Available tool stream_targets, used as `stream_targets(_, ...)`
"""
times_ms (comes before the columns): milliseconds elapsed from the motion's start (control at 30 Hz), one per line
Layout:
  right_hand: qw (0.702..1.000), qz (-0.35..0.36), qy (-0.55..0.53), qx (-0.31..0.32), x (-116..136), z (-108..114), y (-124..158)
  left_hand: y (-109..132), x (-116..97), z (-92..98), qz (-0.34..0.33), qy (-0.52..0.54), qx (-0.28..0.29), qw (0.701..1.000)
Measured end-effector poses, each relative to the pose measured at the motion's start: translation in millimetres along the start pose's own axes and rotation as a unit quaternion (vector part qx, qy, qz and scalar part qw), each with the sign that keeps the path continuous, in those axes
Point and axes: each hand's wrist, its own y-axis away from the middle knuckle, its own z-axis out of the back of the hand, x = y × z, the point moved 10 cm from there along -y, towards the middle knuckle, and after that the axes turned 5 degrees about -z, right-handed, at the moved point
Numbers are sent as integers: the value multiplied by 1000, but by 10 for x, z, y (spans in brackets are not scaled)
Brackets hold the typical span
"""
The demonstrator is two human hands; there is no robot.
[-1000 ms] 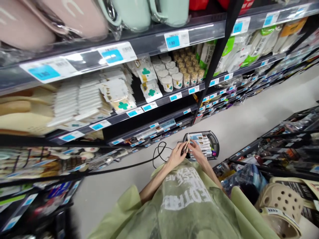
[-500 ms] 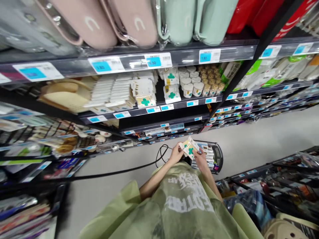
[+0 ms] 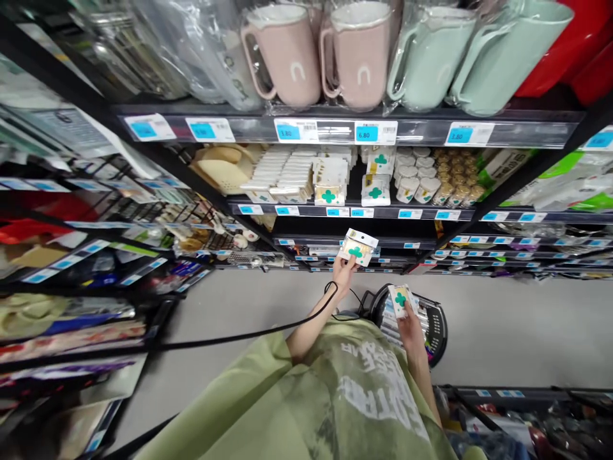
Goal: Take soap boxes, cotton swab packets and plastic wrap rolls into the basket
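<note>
My left hand point(image 3: 343, 271) is closed on a white packet point(image 3: 358, 248) with a green clover mark, held up in front of the lower shelves. Further right, my right hand point(image 3: 410, 324) grips a second clover packet point(image 3: 400, 300) over the black basket point(image 3: 438, 326), which holds several white packs. Similar clover packets point(image 3: 330, 191) stand in rows on the shelf above my hands, beside a smaller stack point(image 3: 376, 191) and round white-topped containers point(image 3: 409, 185).
Pink mugs point(image 3: 357, 64) and green mugs point(image 3: 433, 64) in plastic fill the upper shelf. A black cable point(image 3: 249, 336) crosses my left forearm. Racks of goods stand at the left, and another shelf point(image 3: 507, 396) is at the lower right.
My hands were together at the packets; now they are apart, each with one packet. The left has risen toward the shelf, the right is over the basket. The view has shifted left.
</note>
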Motion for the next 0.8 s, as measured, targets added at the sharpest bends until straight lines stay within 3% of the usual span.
stream_targets(233,1000,5,-27,-5,-15,47,-35,-125,-24,133,5,73,-50,996)
stream_targets(567,992,-39,-117,-34,-35,7,-30,-150,-31,182,1,80,-61,995)
stream_targets(800,994,-22,-100,-33,-10,17,23,-126,13,197,4,70,-59,996)
